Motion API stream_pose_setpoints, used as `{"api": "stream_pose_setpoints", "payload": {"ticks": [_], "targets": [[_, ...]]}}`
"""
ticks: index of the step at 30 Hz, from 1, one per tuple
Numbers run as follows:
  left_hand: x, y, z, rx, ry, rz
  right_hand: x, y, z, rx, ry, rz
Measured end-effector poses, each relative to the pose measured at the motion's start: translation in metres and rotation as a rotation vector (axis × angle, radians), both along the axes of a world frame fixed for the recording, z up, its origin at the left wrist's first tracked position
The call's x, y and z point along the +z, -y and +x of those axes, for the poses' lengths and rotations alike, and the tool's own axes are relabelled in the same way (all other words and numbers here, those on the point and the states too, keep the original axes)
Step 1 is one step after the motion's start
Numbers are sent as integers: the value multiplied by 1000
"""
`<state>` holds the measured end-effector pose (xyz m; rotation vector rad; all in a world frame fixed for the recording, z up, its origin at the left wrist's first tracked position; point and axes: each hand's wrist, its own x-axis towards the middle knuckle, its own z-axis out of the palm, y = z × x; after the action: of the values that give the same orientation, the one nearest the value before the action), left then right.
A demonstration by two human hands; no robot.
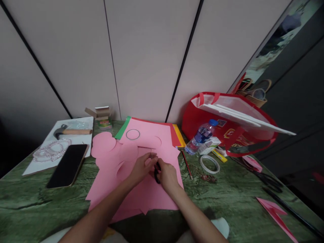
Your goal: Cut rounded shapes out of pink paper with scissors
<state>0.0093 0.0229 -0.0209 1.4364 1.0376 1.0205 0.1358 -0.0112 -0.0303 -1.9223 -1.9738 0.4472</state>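
Both of my hands meet over a stack of pink paper sheets [162, 195] in the middle of the table. My right hand [167, 175] is closed around small scissors [157, 175], whose black handle loops show below the fingers; the blades are mostly hidden. Right beside it, my left hand [143, 167] has its fingers pinched together near the scissors' tip. What the pinch holds is too small to make out. Cut pink paper circles [104, 144] lie to the left on the stack, and a thin grey ring [133, 134] rests on the sheet behind.
At left are a phone [68, 166], a beaded string [52, 150], a hammer [76, 131] and a small opened box [104, 122]. To the right stand a water bottle [201, 136] and red bag [227, 125], with tape [209, 164], a pencil [186, 164] and larger scissors [269, 180] nearby.
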Motion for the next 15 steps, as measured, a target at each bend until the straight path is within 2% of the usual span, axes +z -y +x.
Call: {"api": "stream_pose_setpoints", "payload": {"ticks": [3, 5, 7, 9, 10, 13, 15], "targets": [[-4, 3, 3, 40, -24, 0, 9, 3, -1, 130, -47, -13], [-6, 3, 2, 49, -18, -53, 16, 4, 9, 198, -142, 10], [-8, 0, 1, 42, -3, -126, 24, 5, 28, 182, -315, 89], [-8, -2, -1, 43, 12, -186, 31, 6, 59, 47, -394, 234], [-8, -3, -2, 48, 17, -206, 34, 5, 77, -69, -380, 330], [-7, -5, -3, 60, 28, -234, 38, -1, 140, -594, -182, 736], [-7, -5, -2, 55, 21, -241, 33, -9, 178, -679, -29, 800]]}}
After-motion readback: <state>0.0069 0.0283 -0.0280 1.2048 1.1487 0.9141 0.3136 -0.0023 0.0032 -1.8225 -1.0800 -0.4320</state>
